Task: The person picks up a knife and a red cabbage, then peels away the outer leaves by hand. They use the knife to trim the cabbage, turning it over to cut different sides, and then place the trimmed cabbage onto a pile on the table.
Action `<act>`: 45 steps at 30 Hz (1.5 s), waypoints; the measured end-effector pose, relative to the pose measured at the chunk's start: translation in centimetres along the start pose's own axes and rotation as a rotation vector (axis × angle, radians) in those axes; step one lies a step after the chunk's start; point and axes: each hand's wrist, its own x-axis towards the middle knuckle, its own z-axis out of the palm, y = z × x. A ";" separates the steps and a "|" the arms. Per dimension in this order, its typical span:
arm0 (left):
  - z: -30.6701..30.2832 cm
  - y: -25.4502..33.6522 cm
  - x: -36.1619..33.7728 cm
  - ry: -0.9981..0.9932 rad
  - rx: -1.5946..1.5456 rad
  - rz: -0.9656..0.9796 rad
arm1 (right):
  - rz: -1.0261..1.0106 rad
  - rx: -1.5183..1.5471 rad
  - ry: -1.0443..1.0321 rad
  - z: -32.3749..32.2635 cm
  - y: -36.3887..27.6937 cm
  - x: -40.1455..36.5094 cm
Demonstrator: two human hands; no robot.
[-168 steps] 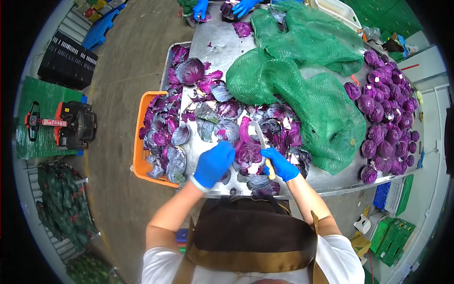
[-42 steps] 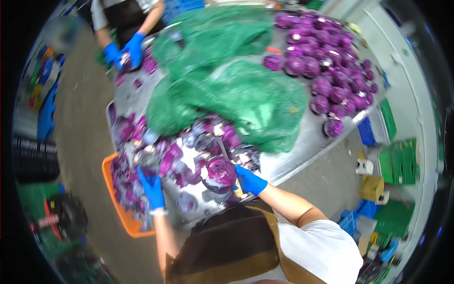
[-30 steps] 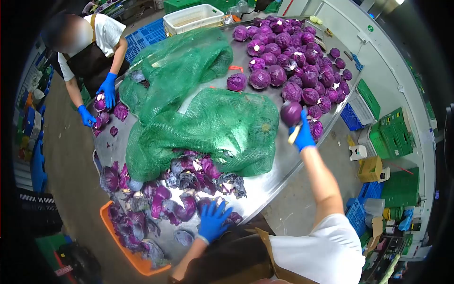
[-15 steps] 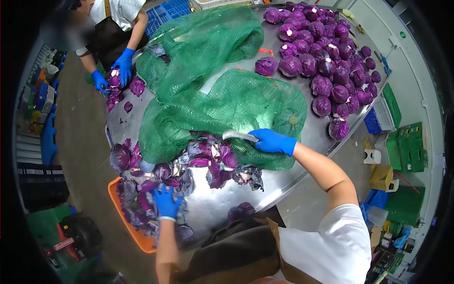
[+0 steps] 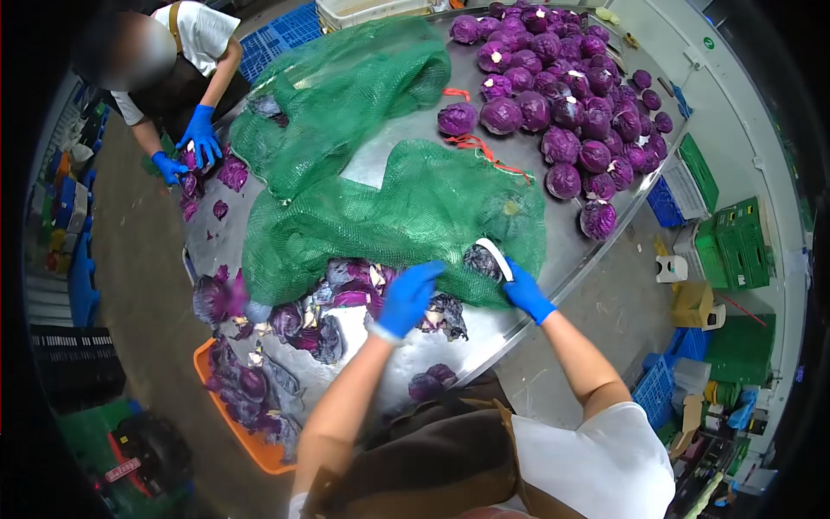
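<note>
Green net (image 5: 389,216) sprawled across steel table (image 5: 393,157) — concrete floor (image 5: 147,251), crates (image 5: 735,251) around.

One head-worn fisheye view, looking steeply down and forward over the wearer's brown apron (image 5: 432,458) onto the shiny steel table (image 5: 566,251), close above it; curved edges bend the surrounding grey floor (image 5: 143,259).

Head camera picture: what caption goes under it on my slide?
Gloved left hand at a green net, right hand holding a knife, purple cabbages piled on the metal table.
</note>
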 end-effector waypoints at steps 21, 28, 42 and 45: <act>-8.1 8.0 -21.4 0.883 -0.367 -0.154 | -0.769 0.064 -0.592 21.4 -21.5 -2.2; -4.5 5.8 -31.6 1.029 -0.016 -0.517 | -1.428 -0.707 -0.841 27.1 -21.8 -8.5; 0.4 0.2 -37.4 1.162 0.688 -0.664 | -0.625 -0.267 -0.987 34.3 -19.5 -13.9; 0.2 1.1 -37.4 1.129 0.665 -0.669 | -0.768 -0.263 -0.972 33.0 -18.5 -13.4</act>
